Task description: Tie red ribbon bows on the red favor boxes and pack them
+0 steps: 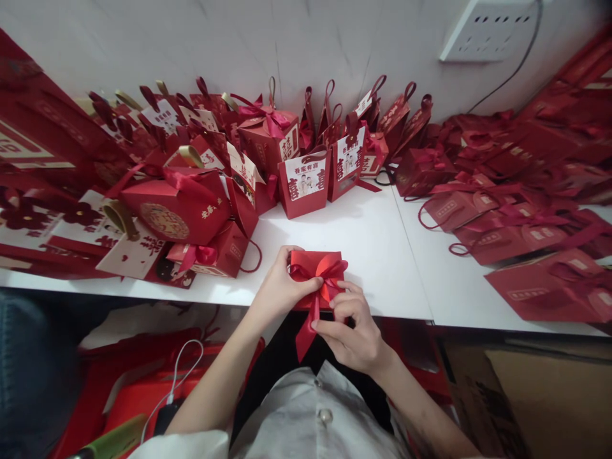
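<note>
A small red gift box (313, 261) lies at the front edge of the white table (373, 255), with a red ribbon bow (327, 274) on top. My left hand (282, 287) grips the box's left side and pinches the ribbon at the bow. Closed around the ribbon's tail (308, 331), my right hand (351, 328) holds it just below the box, where the tail hangs over the table edge.
Many red gift bags and boxes (268, 146) crowd the back of the table against the wall. Flat red bags (497, 223) are piled at the right. A white power strip (488, 32) hangs on the wall. Red items and a white cable (176, 376) lie below the table.
</note>
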The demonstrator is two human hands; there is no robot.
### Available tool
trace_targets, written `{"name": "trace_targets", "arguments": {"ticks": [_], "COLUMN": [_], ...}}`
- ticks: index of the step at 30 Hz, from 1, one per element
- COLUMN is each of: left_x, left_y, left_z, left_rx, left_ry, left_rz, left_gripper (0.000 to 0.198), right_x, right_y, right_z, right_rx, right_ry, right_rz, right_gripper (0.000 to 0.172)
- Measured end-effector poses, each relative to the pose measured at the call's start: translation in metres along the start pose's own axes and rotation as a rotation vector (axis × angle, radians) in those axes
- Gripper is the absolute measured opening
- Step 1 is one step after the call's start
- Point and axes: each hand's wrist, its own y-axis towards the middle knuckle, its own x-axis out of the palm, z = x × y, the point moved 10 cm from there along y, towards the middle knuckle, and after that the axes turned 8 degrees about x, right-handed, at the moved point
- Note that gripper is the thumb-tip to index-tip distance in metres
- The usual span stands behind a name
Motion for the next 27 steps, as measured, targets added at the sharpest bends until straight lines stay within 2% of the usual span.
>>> {"name": "trace_targets", "arguments": {"ticks": [12,16,18,20,21,23,25,27], "left_x": [0.000,-0.001,-0.002,-0.003,-0.004,-0.004,-0.002,-0.001], "left_y": [0.001,0.001,0.000,-0.002,-0.003,-0.005,-0.006,-0.006], "left_z": [-0.001,0.001,0.002,0.006,0.010,0.018,0.022,0.023], "left_rx": [-0.013,0.005,0.003,0.025,0.048,0.097,0.117,0.120], "left_ry": [0.005,0.012,0.028,0.054,0.067,0.090,0.103,0.102], "left_rz": [-0.001,0.003,-0.003,-0.002,0.000,-0.005,-0.021,-0.025], "left_gripper": [0.042,0.044,0.049,0.053,0.054,0.054,0.054,0.052], "right_x": [0.002,-0.008,-0.022,-0.032,-0.032,-0.023,-0.012,-0.007], "right_y": [-0.004,-0.001,0.002,0.001,-0.001,-0.008,-0.013,-0.016], "right_z": [-0.004,-0.003,0.008,0.030,0.040,0.052,0.055,0.053], "right_rx": [0.004,0.003,0.108,0.316,0.419,0.565,0.621,0.625], "right_ry": [0.011,0.040,0.046,-0.018,-0.063,-0.106,-0.072,-0.039], "right_rz": [-0.084,-0.090,-0.018,0.021,-0.001,-0.111,-0.200,-0.219], "right_gripper": [0.022,0.016,0.011,0.007,0.008,0.020,0.027,0.027]}}
